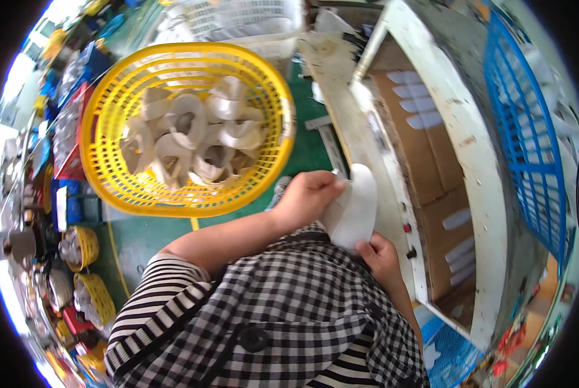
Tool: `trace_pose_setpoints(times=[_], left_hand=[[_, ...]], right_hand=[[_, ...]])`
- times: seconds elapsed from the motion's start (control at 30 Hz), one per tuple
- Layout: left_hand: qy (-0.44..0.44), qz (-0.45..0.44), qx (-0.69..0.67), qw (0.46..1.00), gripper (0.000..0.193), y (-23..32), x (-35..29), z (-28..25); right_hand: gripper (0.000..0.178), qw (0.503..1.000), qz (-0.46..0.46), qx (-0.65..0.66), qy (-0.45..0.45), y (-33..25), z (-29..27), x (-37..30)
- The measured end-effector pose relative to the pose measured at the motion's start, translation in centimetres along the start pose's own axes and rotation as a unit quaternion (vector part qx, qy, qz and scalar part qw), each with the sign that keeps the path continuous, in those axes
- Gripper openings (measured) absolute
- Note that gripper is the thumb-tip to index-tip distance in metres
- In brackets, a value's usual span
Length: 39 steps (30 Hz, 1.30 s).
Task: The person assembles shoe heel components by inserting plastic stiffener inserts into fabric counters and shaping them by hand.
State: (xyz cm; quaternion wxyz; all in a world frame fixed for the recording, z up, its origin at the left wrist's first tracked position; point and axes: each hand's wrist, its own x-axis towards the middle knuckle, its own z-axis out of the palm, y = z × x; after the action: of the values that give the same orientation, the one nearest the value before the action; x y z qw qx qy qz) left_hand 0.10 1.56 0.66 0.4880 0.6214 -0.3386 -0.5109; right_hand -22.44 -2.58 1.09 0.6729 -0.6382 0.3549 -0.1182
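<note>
"Where's the piece being worked?"

"The curved white piece [363,210] is just in front of the checked apron [283,291], between both hands. The left hand [309,197] pinches it from nine o'clock, thumb and finger closed; the right hand [381,257] grips its lower end at five."

"Which step, then?"

"Two-handed handling of its edges, I judge. The yellow basket [173,211] of curled pieces [187,119] sits at ten."

"And the next move?"

"It calls for light, even pinches; the piece looks pliable."
</note>
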Motion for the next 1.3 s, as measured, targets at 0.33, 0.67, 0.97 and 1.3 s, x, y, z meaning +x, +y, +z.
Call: trace_pose_setpoints(times=[0.33,0.67,0.97,1.3], left_hand=[[0.035,-0.1,-0.289,0.951,0.03,0.0,-1.0,-4.3],[0.12,-0.101,0.601,0.784,0.04,0.1,-2.1,-19.9],[0.084,-0.145,0.649,0.742,0.043,-2.2,4.0,-16.7],[-0.011,0.149,0.466,0.872,0.037,12.6,8.2,-7.7]], right_hand=[[0.027,0.994,-0.074,-0.075,-0.01,-0.9,1.2,4.5],[0.036,0.998,-0.044,0.034,-0.001,1.4,0.6,7.4],[0.028,0.993,-0.042,0.025,0.104,1.1,-3.1,6.9],[0.019,0.907,-0.333,-0.255,0.033,-22.2,-7.7,-4.8]])
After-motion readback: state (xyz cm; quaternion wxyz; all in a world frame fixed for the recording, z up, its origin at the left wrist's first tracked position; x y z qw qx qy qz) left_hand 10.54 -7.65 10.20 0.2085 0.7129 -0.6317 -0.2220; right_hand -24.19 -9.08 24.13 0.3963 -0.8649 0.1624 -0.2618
